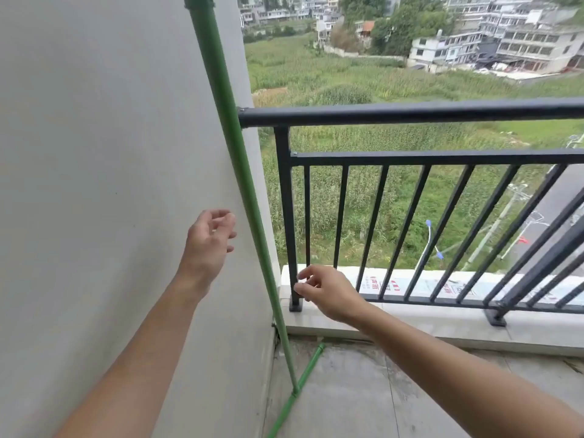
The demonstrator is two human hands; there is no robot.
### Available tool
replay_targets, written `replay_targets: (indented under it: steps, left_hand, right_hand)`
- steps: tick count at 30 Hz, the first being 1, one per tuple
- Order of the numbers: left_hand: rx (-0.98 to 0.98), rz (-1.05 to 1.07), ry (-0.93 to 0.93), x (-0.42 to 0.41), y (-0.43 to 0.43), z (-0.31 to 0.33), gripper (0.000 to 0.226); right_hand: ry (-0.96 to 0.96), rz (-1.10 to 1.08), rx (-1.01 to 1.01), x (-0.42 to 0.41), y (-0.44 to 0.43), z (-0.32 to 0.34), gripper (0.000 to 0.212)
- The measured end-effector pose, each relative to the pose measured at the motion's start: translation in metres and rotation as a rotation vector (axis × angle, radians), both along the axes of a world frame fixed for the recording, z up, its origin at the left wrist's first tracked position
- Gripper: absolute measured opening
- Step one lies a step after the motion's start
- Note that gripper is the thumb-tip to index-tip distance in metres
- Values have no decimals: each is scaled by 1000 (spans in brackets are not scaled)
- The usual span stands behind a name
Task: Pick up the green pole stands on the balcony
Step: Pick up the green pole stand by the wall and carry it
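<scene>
A green pole stand (240, 159) stands upright against the white wall in the balcony's left corner. Its upright tube runs from the top of the frame down to a green foot bar (303, 377) lying on the concrete floor. My left hand (210, 241) hovers just left of the tube, fingers curled and apart, holding nothing. My right hand (325, 292) is just right of the tube, lower down, fingers loosely bent and empty. Neither hand touches the pole.
A black metal railing (410, 113) with vertical bars runs along the balcony's outer edge on a pale stone curb (410, 324). The white wall (94, 153) fills the left side. Concrete floor (363, 399) lies below. Fields and buildings lie far beyond.
</scene>
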State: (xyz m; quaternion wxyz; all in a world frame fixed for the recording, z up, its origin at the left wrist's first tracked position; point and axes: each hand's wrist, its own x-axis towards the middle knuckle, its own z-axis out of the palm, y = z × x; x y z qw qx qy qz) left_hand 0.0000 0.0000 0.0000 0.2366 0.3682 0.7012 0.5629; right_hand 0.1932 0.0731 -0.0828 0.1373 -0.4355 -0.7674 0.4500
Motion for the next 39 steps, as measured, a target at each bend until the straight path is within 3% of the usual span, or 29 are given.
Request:
replay_targets:
  steps: [4, 7, 11, 16, 22, 29, 34, 39]
  left_hand:
    - [58, -37, 28, -3, 24, 37, 48]
    - [20, -160, 28, -1, 39, 43, 43]
    - [62, -193, -11, 10, 51, 42, 25]
    - [152, -224, 31, 16, 53, 41, 26]
    - [208, -387, -2, 45, 54, 43, 21]
    - [277, -633, -14, 99, 69, 64, 17]
    - [257, -829, -52, 163, 79, 57, 23]
    - [249, -1002, -27, 242, 91, 55, 26]
  right_hand:
    - [12, -44, 47, -51, 10, 5, 47]
    - [29, -60, 41, -85, 17, 4, 54]
    - [1, -96, 31, -109, 19, -4, 37]
    - [133, -128, -1, -105, 17, -14, 21]
    - [272, -229, 19, -75, 11, -20, 21]
    - [477, -409, 35, -23, 17, -5, 34]
    - [486, -584, 26, 45, 24, -10, 51]
    - [454, -757, 21, 127, 25, -12, 47]
